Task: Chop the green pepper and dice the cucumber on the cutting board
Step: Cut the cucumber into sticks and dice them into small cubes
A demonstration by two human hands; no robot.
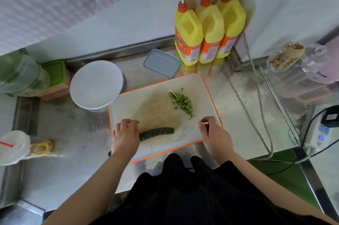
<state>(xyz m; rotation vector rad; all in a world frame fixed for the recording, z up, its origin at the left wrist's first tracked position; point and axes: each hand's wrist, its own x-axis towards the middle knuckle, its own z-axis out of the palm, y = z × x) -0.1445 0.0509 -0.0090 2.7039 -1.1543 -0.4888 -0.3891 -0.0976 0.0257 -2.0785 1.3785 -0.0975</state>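
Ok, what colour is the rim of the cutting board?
Orange: the cutting board has an orange rim around a cream-white surface, seen in the head view.

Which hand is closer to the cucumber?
Left. The left hand rests on the cucumber's end; the right hand, gripping the knife, is off to its other side.

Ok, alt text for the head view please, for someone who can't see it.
Right hand holds a knife over chopped pepper on a cutting board; left hand touches a whole cucumber.
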